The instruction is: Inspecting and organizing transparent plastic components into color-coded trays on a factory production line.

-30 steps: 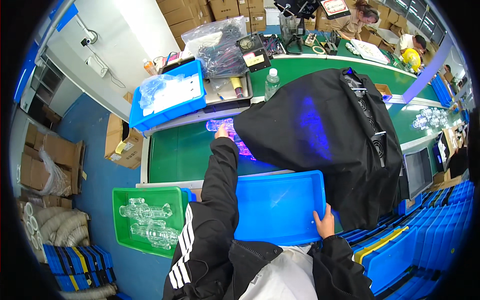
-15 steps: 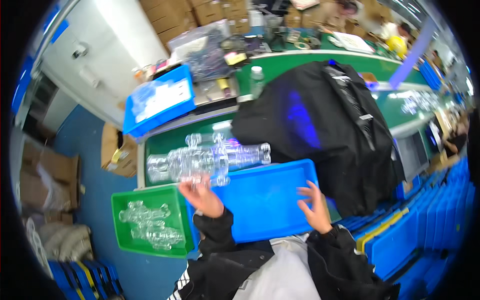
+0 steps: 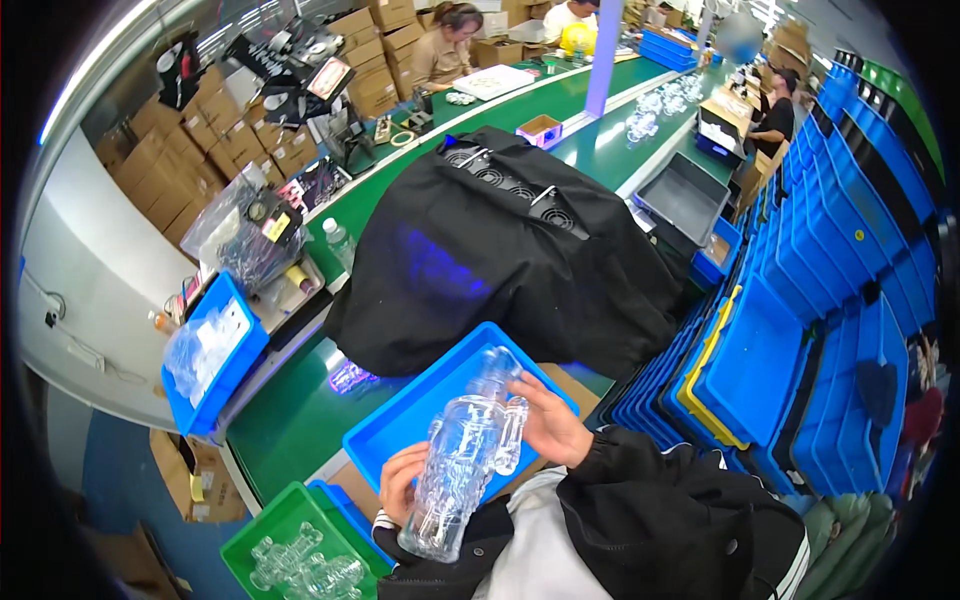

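Both my hands hold a large clear, glassy figure-shaped piece (image 3: pixel 460 450) tilted above a blue tray (image 3: pixel 375 430). Its narrower end points away from me and its wide, flat-ended body faces me. My left hand (image 3: pixel 403 482) is closed along the body's left side, fingers partly hidden behind it. At the upper right, my right hand (image 3: pixel 555 425) grips beside a small arm-like part, with fingertips near the narrow end. A green bin (image 3: pixel 238 545) at the lower left contains clear figure-shaped pieces (image 3: pixel 310 565).
A black cloth (image 3: pixel 500 260) drapes over something bulky with fans beyond the tray. Stacked blue bins (image 3: pixel 780 340) rise at the right. At the left stands a blue bin (image 3: pixel 190 410) with plastic bags, near a clear bottle (image 3: pixel 338 240). A person (image 3: pixel 447 50) sits across the green belt.
The view has swung to the right. The clear piece over the green surface is now held above the blue tray, and my right hand, empty before, has closed on it.
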A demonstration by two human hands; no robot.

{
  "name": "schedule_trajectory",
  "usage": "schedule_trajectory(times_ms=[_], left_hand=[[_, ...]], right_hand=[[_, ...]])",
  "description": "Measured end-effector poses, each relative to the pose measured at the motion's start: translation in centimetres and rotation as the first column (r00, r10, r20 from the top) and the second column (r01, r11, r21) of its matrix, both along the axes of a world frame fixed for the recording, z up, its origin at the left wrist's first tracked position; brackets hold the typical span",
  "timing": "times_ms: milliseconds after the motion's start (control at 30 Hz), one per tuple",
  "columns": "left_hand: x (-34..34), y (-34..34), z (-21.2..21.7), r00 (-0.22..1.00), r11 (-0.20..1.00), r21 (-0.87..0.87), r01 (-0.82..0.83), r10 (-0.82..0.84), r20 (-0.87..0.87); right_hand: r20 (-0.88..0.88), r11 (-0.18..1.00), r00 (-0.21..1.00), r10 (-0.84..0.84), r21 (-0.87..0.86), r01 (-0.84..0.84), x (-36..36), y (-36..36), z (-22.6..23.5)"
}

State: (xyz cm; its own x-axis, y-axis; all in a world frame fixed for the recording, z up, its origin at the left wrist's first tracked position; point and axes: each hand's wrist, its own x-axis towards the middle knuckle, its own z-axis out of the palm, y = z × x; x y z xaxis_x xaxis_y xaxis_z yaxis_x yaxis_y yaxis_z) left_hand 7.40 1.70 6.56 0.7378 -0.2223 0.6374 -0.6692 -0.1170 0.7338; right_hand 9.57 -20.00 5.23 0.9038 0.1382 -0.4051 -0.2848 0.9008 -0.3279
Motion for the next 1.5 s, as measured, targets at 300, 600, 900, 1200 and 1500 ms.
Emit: schedule_trajectory(times_ms=[300, 600, 900, 1200, 1500], left_hand=[[1.5, -6.1, 5.3, 0.972, 0.940, 0.292, -0.178, 0.121, 0.204], [3.6, -17.1, 7.1, 0.721, 0.732, 0.418, -0.538, 0.657, -0.220], [3.8, -13.6, -5.0, 0.534, 0.757, 0.211, -0.618, 0.601, -0.595], [-9.9, -9.0, -18.6, 0.700, 0.384, 0.923, -0.017, 0.664, -0.263], [-10.8, -7.9, -18.9, 0.341, 0.595, 0.791, 0.142, 0.721, -0.603]], right_hand=[[0.114, 0.922, 0.916, 0.384, -0.006, -0.386, 3.8, -5.9, 2.8], [0.270, 0.843, 0.804, 0.530, -0.058, -0.536, 13.6, -16.8, 6.3], [0.612, 0.802, 0.790, -0.011, -0.467, 0.373, 38.5, -40.2, 9.0], [0.266, 0.414, 0.832, -0.486, -0.769, 0.487, 56.9, -58.5, -13.0], [0.096, 0.411, 0.857, -0.507, -0.847, 0.338, 60.5, -52.5, -24.3]])
